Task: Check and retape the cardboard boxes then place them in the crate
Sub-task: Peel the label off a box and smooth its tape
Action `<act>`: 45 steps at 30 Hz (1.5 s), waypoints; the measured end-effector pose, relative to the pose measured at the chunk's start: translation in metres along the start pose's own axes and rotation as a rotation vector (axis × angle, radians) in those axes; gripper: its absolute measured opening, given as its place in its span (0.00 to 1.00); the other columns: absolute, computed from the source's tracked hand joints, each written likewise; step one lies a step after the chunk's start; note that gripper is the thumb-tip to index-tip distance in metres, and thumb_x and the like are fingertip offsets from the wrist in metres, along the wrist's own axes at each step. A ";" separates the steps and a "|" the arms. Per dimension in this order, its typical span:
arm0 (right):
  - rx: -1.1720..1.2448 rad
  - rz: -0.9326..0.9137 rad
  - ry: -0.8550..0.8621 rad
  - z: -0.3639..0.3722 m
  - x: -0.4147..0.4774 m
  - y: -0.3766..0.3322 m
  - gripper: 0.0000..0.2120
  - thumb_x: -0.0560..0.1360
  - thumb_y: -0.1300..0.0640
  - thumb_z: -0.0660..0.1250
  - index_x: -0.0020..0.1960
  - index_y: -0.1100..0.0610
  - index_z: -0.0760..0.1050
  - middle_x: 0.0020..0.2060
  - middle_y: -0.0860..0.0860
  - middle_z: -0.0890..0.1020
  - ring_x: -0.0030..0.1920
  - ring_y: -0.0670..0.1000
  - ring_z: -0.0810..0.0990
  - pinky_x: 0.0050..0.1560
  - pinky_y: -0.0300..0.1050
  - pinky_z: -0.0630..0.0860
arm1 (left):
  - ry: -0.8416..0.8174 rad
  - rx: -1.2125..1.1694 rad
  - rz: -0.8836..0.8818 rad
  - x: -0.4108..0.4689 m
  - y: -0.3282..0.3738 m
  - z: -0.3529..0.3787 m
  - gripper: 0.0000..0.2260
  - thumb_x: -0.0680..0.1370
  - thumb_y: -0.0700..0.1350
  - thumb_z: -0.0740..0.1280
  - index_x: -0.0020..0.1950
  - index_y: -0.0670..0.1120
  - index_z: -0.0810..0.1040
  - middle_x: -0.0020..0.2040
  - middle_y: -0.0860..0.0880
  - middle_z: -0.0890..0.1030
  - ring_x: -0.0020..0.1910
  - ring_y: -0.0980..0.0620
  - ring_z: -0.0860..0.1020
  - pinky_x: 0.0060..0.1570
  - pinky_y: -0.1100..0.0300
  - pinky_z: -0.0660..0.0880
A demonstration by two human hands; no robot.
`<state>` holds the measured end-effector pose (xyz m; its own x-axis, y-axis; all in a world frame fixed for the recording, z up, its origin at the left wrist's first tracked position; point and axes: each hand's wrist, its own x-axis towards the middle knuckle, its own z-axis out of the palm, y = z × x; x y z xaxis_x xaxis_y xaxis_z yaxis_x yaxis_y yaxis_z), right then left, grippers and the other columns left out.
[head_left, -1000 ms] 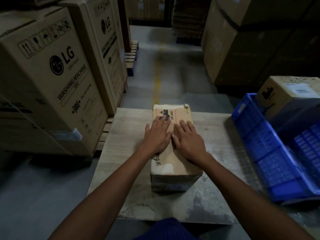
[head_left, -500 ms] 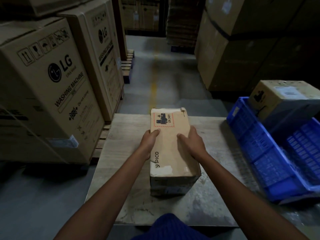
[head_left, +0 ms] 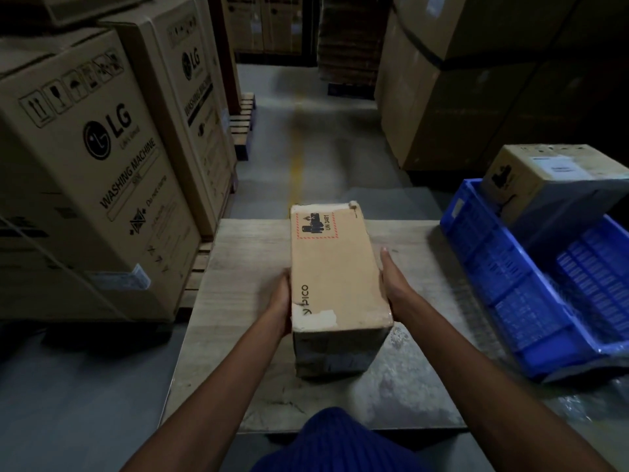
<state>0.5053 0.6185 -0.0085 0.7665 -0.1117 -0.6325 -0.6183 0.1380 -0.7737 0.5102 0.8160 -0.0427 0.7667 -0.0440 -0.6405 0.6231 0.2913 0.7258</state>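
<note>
On wooden board [head_left: 238, 301]: left hand [head_left: 280, 301], right hand [head_left: 391, 284] clasp cardboard box [head_left: 335, 267] sides (lengthwise).

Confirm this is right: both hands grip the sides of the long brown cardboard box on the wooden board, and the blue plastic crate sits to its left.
Wrong side. In the head view the blue plastic crate sits to the right of the long brown cardboard box; the rest stands.

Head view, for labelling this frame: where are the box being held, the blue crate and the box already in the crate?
Held box [head_left: 332, 267]: head view, middle of its top face.
Blue crate [head_left: 483, 247]: head view, its near side wall.
Box in crate [head_left: 544, 175]: head view, its top face.
</note>
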 end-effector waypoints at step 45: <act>-0.091 -0.412 0.163 0.005 -0.007 -0.023 0.10 0.82 0.46 0.62 0.53 0.50 0.79 0.52 0.50 0.83 0.54 0.51 0.80 0.60 0.55 0.79 | 0.389 0.394 0.490 0.018 0.055 -0.089 0.20 0.79 0.63 0.56 0.57 0.53 0.81 0.52 0.47 0.84 0.55 0.43 0.82 0.54 0.45 0.79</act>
<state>0.5158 0.6213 0.0139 0.9190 -0.2937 -0.2630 -0.2858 -0.0369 -0.9576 0.5447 0.9159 -0.0369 0.9069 0.3659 -0.2089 0.2884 -0.1777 0.9409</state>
